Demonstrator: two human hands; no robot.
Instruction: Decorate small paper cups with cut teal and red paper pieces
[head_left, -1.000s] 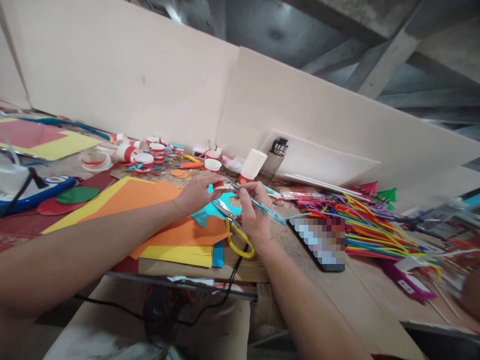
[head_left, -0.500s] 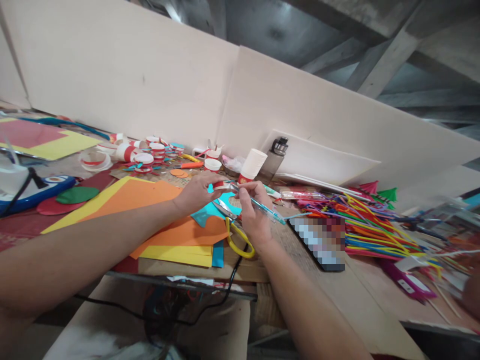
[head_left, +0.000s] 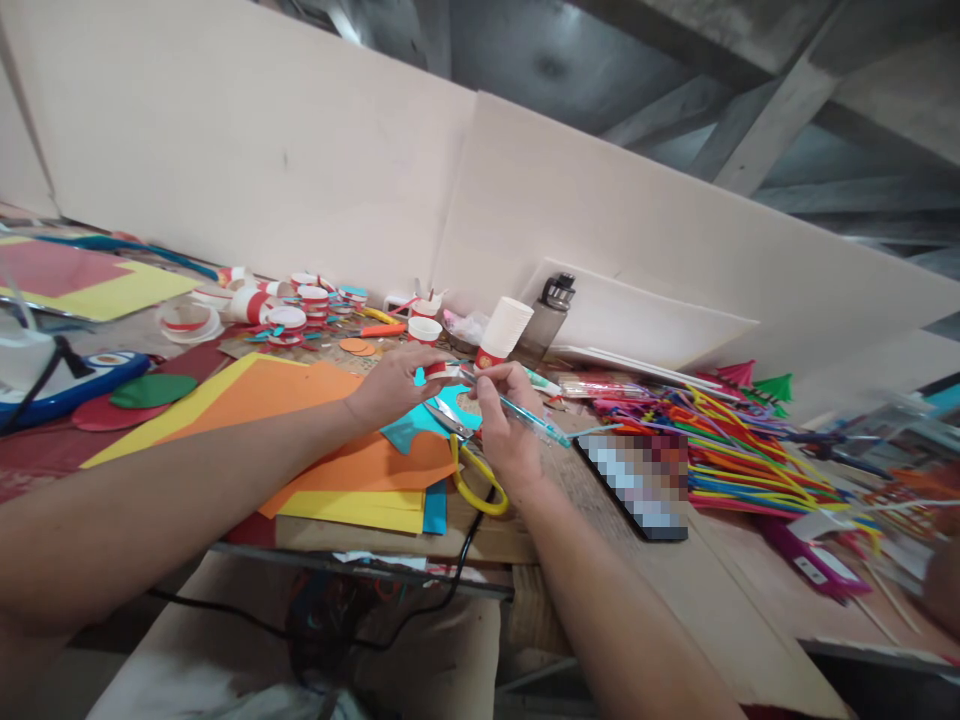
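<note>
My left hand is closed on a small red-and-white paper cup piece, held by its edge over the table. In my right hand is a clear, light-blue pen, its tip pointing left at the cup piece. Whether the tip touches it I cannot tell. Just below both hands lie scissors with yellow handles, partly on cut turquoise paper. Orange paper and yellow paper spread under my left forearm.
Behind my hands stand stacked paper cups and a dark bottle. Cut cup pieces cluster at back left. A phone and many coloured pipe cleaners lie to the right. A black cable crosses the table's front edge.
Almost nothing differs. Both hands keep their hold on the cup piece and the pen, in nearly the same place.
</note>
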